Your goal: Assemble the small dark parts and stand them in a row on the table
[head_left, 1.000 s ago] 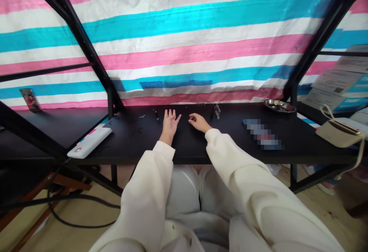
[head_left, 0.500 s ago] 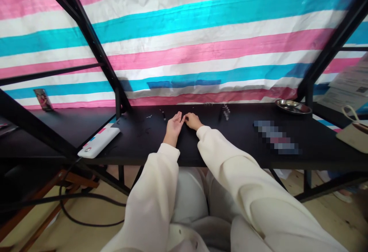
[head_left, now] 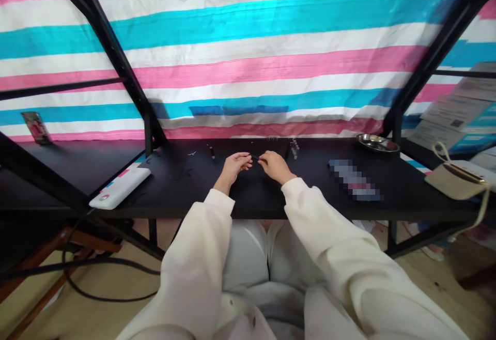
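Note:
Over the middle of the black table [head_left: 310, 195], a thin dark strip [head_left: 254, 158] spans the short gap between my fingertips; its kind is too small to make out. My left hand [head_left: 235, 166] pinches one end, its other fingers loosely curled. At the opposite end, my right hand [head_left: 273, 165] is closed with thumb and fingers together. Left of my left hand lies a small dark cylinder with a pale end [head_left: 212, 152]. Beyond my right hand is a cluster of small clear pieces [head_left: 295, 150] next to a dark slim item.
A shiny metal dish [head_left: 377, 143] sits at the back right, with a blurred-out packet [head_left: 354, 180] before it. A white power strip or box [head_left: 121, 187] lies at the left edge. A beige handbag [head_left: 455, 180] rests far right. Black frame posts flank the table before a striped sheet.
My left hand has gone from spread fingers to a pinch. Both hands met, then drew slightly apart with the dark strip between them. The camera swung right and back.

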